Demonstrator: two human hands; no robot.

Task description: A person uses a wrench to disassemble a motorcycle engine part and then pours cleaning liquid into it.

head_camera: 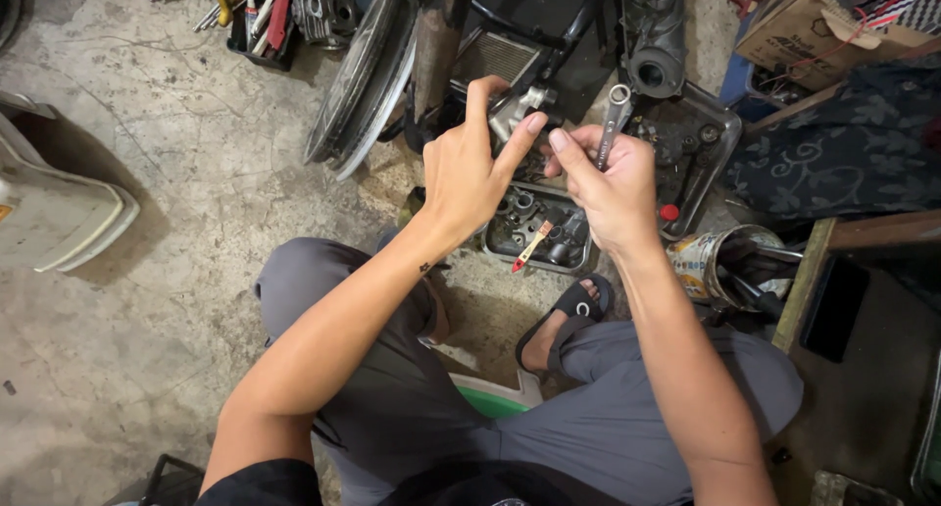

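— What has the left hand (470, 168) got?

— A small grey cast-metal part (517, 109), pinched between the thumb on top and the fingertips at its right side. The hand is curled closed around it, held up above the trays.

— And the right hand (610, 187)?

— Closed in a fist on a silver ring-ended metal spanner (613, 119). The shaft runs up out of the fist and the ring end stands clear above the knuckles, just right of the grey part. The right forefinger stretches left — its tip is touching or nearly touching the left fingertips, I cannot tell which.

— So the part and spanner are close together?

— Just beside each other, but the spanner's ring is not on the part.

— What lies under the hands?

— A small dark rectangular metal tray (539, 233) on the concrete floor (196, 173), filled with oily small parts, and a red-handled brush (531, 247) resting slantwise on it. To its right a larger dark metal tray (708, 138) holds more bits, with a small red cap (668, 212) at its near edge.

— Anything else near?

— A dented tin can (708, 263) with tools standing in it sits by the right forearm. Beyond the hands leans a spoked wheel rim (358, 84), and a black tube-shaped engine piece (655, 45) sits above the big tray. The person squats in grey trousers, one foot in a black sandal (573, 310) under the right wrist.
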